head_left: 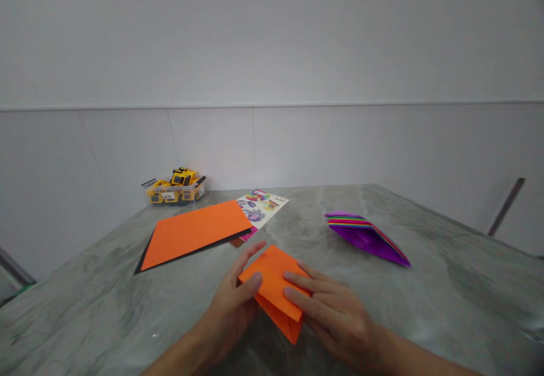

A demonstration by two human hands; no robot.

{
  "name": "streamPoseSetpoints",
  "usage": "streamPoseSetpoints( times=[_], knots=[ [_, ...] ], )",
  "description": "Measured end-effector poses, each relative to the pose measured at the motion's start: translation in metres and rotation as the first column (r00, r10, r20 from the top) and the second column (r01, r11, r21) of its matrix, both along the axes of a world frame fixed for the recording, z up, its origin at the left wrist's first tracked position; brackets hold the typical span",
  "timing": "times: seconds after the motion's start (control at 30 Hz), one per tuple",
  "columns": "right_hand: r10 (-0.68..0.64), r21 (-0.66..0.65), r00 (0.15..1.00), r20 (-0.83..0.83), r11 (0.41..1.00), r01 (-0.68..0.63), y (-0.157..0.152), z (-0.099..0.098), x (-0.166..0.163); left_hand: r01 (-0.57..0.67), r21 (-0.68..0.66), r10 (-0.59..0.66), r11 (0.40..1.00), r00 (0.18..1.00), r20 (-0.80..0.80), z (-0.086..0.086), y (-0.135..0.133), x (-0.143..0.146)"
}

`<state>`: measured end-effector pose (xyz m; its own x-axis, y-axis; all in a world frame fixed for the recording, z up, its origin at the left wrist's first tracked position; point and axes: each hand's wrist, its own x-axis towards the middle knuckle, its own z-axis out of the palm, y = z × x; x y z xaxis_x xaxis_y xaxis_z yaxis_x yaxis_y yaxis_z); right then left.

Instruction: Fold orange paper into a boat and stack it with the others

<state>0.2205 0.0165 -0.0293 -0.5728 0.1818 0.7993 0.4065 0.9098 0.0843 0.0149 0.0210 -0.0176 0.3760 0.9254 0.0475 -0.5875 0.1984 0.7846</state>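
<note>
A folded piece of orange paper (276,285) is between my two hands, its lower flap hanging partly open towards me. My left hand (233,302) grips its left side, thumb on top and the other fingers behind the edge. Across the right side lie the extended fingers of my right hand (331,302), pressed on the top layer, while its thumb is hidden beneath. Both hands are low over the grey marbled table (425,313).
Orange and black paper sheets (195,231) lie at left, overlapping a colourful printed leaflet (263,206). A purple folded paper piece (361,234) with rainbow-striped layers rests on the right. By the wall (272,143) stands a clear plastic box (174,193) of yellow toy vehicle parts.
</note>
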Motion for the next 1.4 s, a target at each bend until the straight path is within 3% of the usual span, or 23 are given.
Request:
streamPoseSetpoints(
  times=[0.17, 0.33, 0.47, 0.6, 0.77, 0.9, 1.03, 1.17, 1.27, 1.33, 1.4],
  knots=[
    [-0.015, -0.079, 1.000, -0.005, 0.997, 0.014, 0.005, -0.009, -0.001, -0.002, 0.143, 0.026, 0.990, 0.986, -0.162, -0.017, 0.005, -0.006],
    [0.034, -0.113, 0.999, -0.008, 0.993, -0.035, 0.009, -0.011, 0.003, 0.062, 0.252, 0.039, 0.966, 0.926, -0.377, -0.017, 0.008, -0.014],
    [0.074, -0.175, 0.996, -0.044, 0.981, -0.081, 0.009, -0.011, 0.003, 0.007, 0.363, 0.218, 0.932, 0.787, -0.576, -0.011, 0.005, -0.013],
    [0.124, -0.315, 0.985, -0.120, 0.936, -0.156, 0.008, -0.012, 0.000, -0.055, 0.459, 0.355, 0.887, 0.717, -0.600, -0.009, 0.003, -0.009],
    [-0.008, -0.470, 0.954, -0.300, 0.871, -0.141, 0.006, -0.011, -0.003, -0.135, 0.407, 0.373, 0.904, 0.713, -0.593, -0.004, 0.002, -0.006],
    [-0.155, -0.419, 0.898, -0.412, 0.907, -0.035, 0.008, -0.008, -0.001, -0.246, 0.338, 0.411, 0.908, 0.679, -0.608, -0.002, 0.007, -0.007],
    [-0.193, -0.439, 0.893, -0.406, 0.899, -0.005, 0.009, -0.005, -0.001, -0.296, 0.260, 0.392, 0.919, 0.742, -0.543, -0.007, 0.012, -0.010],
    [-0.211, -0.530, 0.892, -0.399, 0.847, -0.037, 0.007, -0.009, -0.005, -0.181, 0.217, 0.271, 0.959, 0.807, -0.524, -0.018, 0.013, -0.012],
    [-0.076, -0.552, 0.927, -0.367, 0.820, -0.152, 0.009, -0.013, -0.005, -0.054, 0.233, 0.184, 0.971, 0.794, -0.579, -0.019, 0.011, -0.013],
    [-0.044, -0.529, 0.953, -0.301, 0.839, -0.129, 0.011, -0.017, -0.003, 0.044, 0.329, 0.189, 0.943, 0.744, -0.641, -0.013, 0.009, -0.013],
    [-0.085, -0.481, 0.971, -0.223, 0.876, -0.034, 0.013, -0.021, -0.001, 0.179, 0.458, 0.229, 0.871, 0.677, -0.700, -0.005, 0.006, -0.014]
  ],
)
